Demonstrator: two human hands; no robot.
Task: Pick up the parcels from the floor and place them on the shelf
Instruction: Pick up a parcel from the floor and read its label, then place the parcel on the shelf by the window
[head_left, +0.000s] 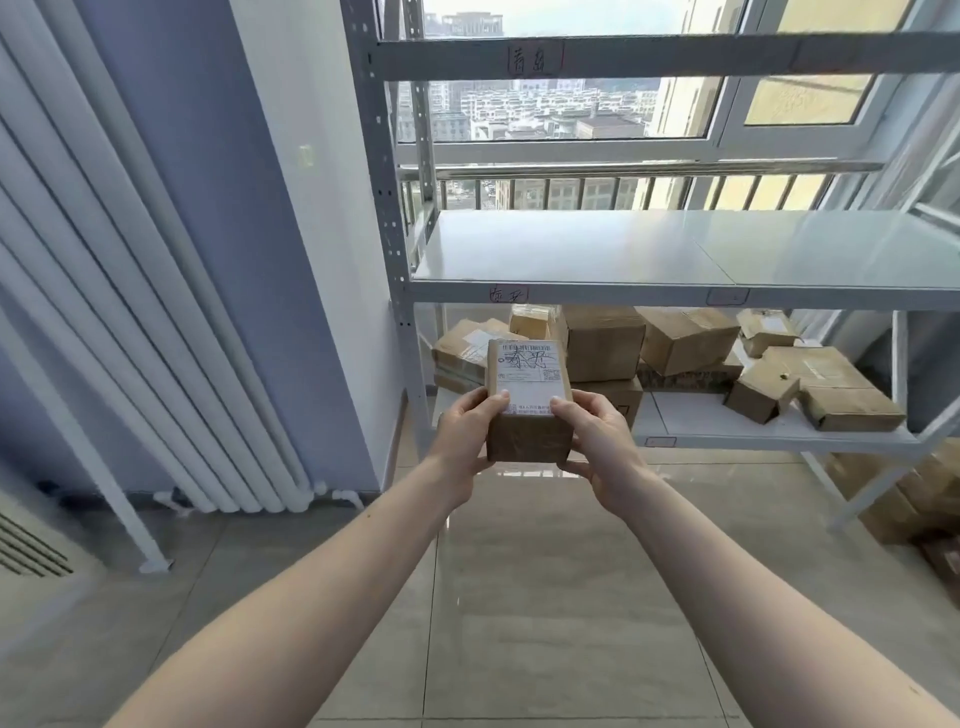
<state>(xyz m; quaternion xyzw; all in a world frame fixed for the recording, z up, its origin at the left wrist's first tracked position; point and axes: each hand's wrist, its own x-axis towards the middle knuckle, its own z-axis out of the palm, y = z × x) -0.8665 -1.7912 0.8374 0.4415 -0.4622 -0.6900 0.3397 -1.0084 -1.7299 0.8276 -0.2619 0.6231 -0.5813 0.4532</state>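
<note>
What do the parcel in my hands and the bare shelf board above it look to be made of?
The parcel looks like brown corrugated cardboard, matte, with a white printed paper label on top and a slight tape sheen. The shelf board seems to be painted sheet metal, pale grey and semi-gloss: it reflects window light, and the perforated upright suggests steel racking.

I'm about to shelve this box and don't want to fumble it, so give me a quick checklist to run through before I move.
1. Grip: left hand and right hand both hold the small parcel, thumbs on its top face. Ok.
2. Parcel level, shipping label facing up. Ok.
3. Space on the middle shelf: bare surface straight ahead. Ok.
4. Space on the lower shelf: crowded with stacked boxes. Not ok.
5. Whether the handwriting on the label matches the shelf tag: too blurred. Cannot tell.
6. Path from parcel to the shelf: nothing in between. Ok.
</note>
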